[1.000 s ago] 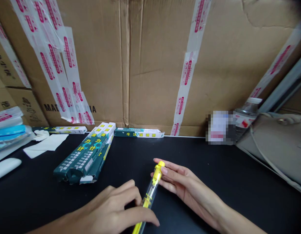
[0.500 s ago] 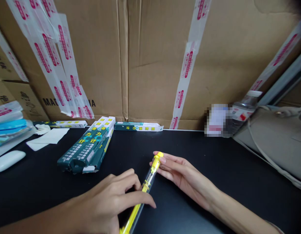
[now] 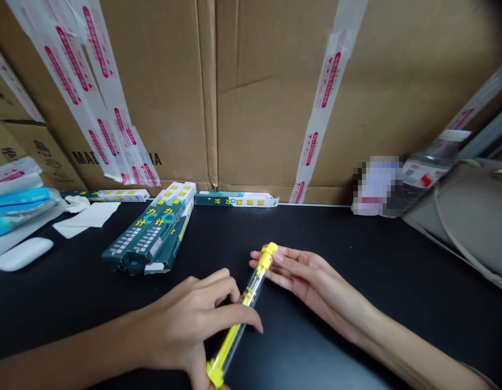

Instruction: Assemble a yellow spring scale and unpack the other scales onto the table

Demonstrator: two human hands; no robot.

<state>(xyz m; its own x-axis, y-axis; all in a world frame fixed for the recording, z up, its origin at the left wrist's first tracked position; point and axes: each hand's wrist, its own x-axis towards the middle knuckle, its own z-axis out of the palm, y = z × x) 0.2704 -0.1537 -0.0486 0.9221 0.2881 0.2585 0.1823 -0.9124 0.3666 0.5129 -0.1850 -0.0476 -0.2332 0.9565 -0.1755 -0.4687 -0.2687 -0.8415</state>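
Note:
A spring scale, a clear tube with yellow parts inside and yellow ends, lies slantwise between my hands, its upper end pointing away and to the right. My left hand is closed around its lower half, with one finger stretched across the tube and another digit by the lower end. My right hand pinches the yellow cap at the top between thumb and fingers. Part of the tube is hidden behind the left fingers.
Dark green and white printed boxes lie stacked at left. Another such box lies along the cardboard wall. Tissues, a white rounded case and a blue packet stand left; a bottle and grey bag right.
The view has tilted down slightly, so the surroundings sit higher in the picture. More of the spring scale's lower yellow end shows. Both hands keep nearly the same hold.

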